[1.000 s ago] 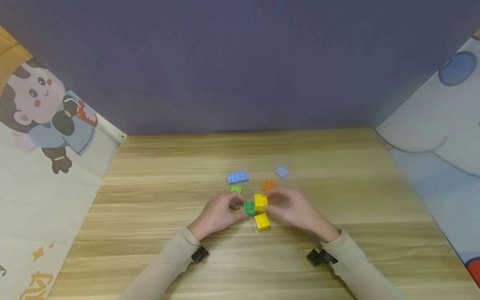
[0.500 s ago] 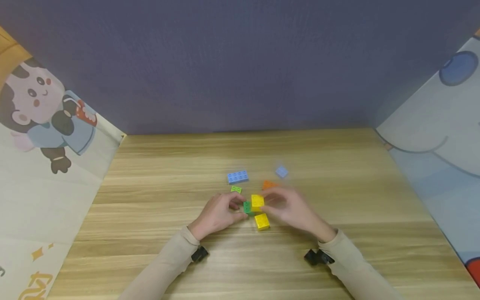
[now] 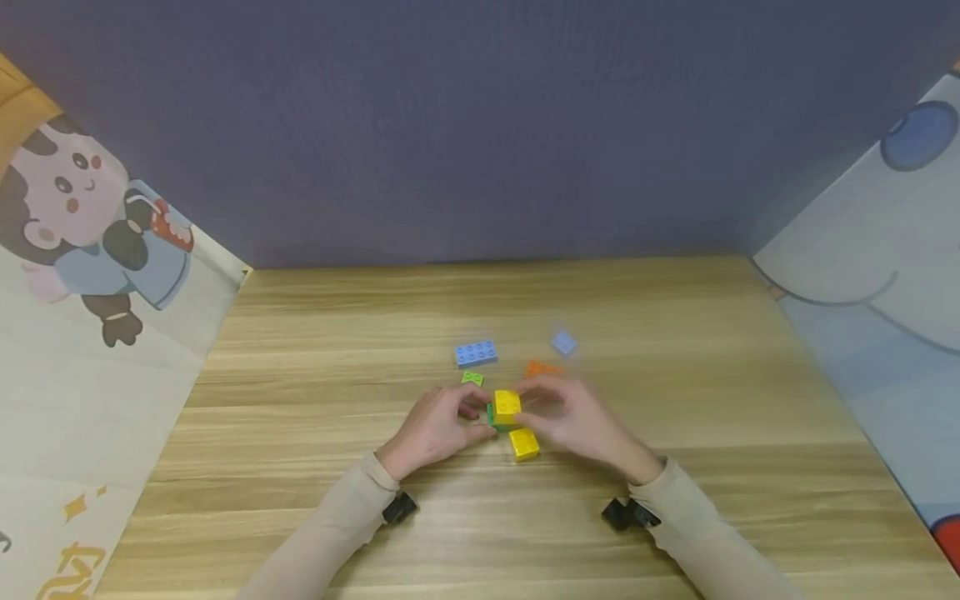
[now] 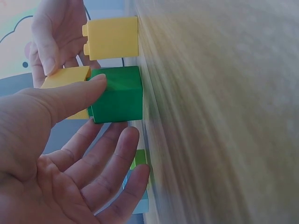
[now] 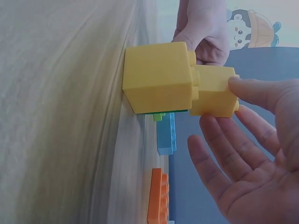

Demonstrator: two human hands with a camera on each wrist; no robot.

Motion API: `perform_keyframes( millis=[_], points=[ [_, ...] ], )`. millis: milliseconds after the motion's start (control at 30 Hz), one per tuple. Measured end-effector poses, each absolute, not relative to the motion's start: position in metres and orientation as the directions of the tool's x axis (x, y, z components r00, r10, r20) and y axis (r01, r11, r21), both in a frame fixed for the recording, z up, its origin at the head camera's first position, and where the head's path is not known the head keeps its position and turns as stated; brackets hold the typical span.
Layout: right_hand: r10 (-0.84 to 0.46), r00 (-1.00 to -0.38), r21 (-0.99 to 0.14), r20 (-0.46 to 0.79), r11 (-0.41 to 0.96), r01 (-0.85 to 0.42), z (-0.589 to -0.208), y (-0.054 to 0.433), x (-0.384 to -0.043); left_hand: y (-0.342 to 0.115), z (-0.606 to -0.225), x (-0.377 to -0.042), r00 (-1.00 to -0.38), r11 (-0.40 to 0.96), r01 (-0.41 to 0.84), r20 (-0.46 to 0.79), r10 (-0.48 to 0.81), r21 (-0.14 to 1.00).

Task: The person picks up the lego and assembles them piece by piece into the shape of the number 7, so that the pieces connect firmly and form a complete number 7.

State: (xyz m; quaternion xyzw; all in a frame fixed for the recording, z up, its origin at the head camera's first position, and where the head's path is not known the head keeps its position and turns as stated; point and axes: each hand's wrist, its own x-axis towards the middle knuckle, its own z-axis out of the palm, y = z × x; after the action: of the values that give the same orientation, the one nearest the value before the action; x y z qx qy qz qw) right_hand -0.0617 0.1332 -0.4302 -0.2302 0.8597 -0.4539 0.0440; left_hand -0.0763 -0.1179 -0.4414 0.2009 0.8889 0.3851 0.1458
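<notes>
Green brick point(image 4: 117, 95) stands on wood-grain tabletop point(image 3: 360, 333), pinched between thumb and fingers of left hand point(image 3: 435, 425). Right hand point(image 3: 582, 421) pinches yellow brick point(image 3: 506, 403) over green studs; cannot tell whether seated. From green brick, head view: loose yellow brick point(image 3: 524, 445) just beside at five o'clock, lime brick point(image 3: 472, 378) at ten-thirty, blue eight-stud brick point(image 3: 476, 355) beyond at eleven, orange brick point(image 3: 543, 368) at one-thirty, pale blue brick point(image 3: 563, 342) farther along same line.
</notes>
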Motion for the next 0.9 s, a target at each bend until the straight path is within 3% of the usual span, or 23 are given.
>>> perform_keyframes(
  millis=[467,900],
  points=[
    [-0.411,-0.889,-0.786,0.202,0.474,-0.397,-0.440,0.122,-0.063,-0.118,-0.445,-0.079,-0.877,0.623,0.254,-0.095,0.471,0.740],
    [-0.494,-0.805,-0.590,0.328,0.559,-0.583,-0.431,0.113,-0.064,-0.117,-0.444,-0.078,-0.872,0.619,0.251,-0.103,0.478,0.744]
  ],
)
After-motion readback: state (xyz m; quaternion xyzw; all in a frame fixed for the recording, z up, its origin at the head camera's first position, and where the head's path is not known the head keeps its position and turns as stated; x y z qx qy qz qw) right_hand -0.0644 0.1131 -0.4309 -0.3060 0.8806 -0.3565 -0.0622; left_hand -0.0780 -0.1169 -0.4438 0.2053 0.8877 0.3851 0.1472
